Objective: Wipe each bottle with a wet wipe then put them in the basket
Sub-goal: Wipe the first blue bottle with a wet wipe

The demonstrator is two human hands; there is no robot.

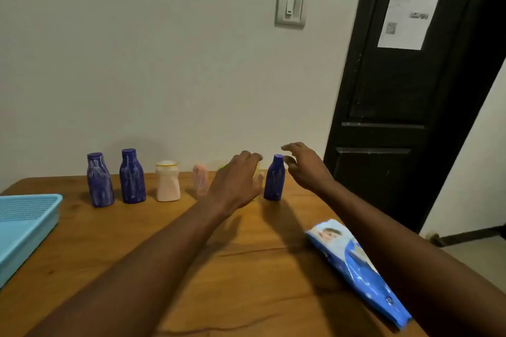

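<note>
Several bottles stand in a row along the table's far edge: two dark blue bottles [100, 180] [132, 176], a white and pink bottle [167, 182], a slim pink one [200, 180] and a small dark blue bottle [274, 178]. A yellowish bottle is mostly hidden behind my left hand [235, 180], which is stretched forward with fingers apart in front of it. My right hand [304, 167] hovers open just right of the small blue bottle, fingers spread, not touching it. A blue pack of wet wipes [356, 265] lies at the right. The light blue basket [30, 227] sits at the left edge.
The wooden table [246, 268] ends against a pale wall bearing a light switch [290, 7]. A dark door [397, 90] with a paper sheet taped on it stands to the right, beyond the table's right edge.
</note>
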